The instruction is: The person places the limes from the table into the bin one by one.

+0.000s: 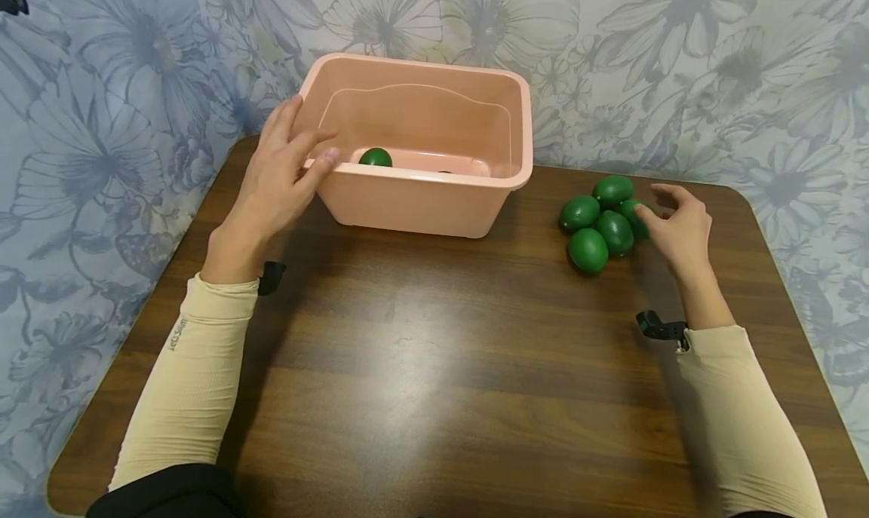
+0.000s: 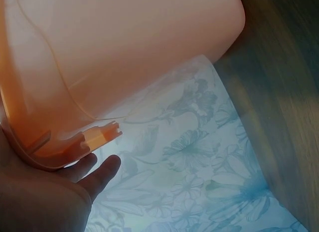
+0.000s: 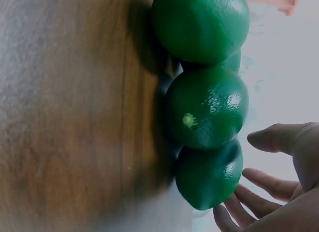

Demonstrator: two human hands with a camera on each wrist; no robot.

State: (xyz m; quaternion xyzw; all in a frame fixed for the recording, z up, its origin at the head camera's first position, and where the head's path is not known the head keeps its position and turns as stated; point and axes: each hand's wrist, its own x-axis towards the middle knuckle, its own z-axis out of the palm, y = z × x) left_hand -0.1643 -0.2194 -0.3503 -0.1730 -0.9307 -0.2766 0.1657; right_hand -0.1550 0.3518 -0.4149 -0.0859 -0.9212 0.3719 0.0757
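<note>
A pink plastic bin (image 1: 421,205) stands at the back of the table with one green lime (image 1: 376,157) showing inside. At its front left corner my left hand (image 1: 274,173) rests on the rim, with fingers extended. The left wrist view shows two of its fingers beside the bin's outer side (image 2: 149,37). To the right of the bin, several glossy green limes (image 1: 615,233) lie in a tight cluster. My right hand (image 1: 681,228) is at the cluster's right side, its fingers around the rightmost lime (image 3: 209,174). In the right wrist view the fingertips reach that lime while the thumb is apart from it.
The brown wooden table (image 1: 434,367) has rounded back corners. Behind it is a flower-patterned covering (image 1: 679,73). A small dark object (image 1: 444,173) barely shows inside the bin over its front rim. Black wrist devices (image 1: 661,327) are worn at both cuffs.
</note>
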